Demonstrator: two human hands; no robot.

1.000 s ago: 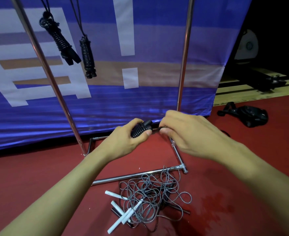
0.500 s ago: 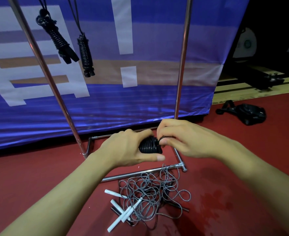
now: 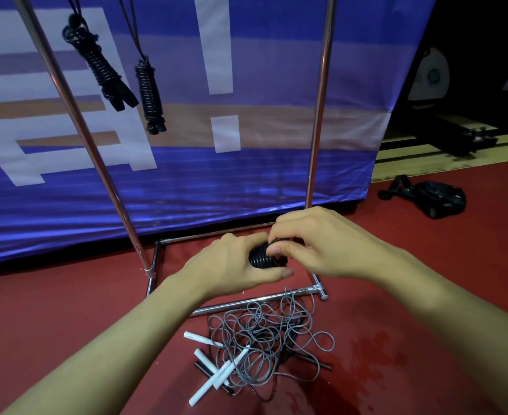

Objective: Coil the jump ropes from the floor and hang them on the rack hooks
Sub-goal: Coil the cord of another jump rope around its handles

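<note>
Now turned end-on toward the camera, the black jump rope bundle wound tight with cord (image 3: 263, 259), where a second ago a ribbed handle lay sideways. Wrapped further around it, the left hand (image 3: 234, 265), thumb now stretched along the underside. Drawn in close, the right hand (image 3: 312, 244), fingertips (image 3: 273, 250) pinching cord right at the bundle's top instead of pulling it out to the side.

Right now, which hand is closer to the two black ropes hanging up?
Left. The left hand sits below and right of the hanging black ropes; the right hand is farther right.
</note>
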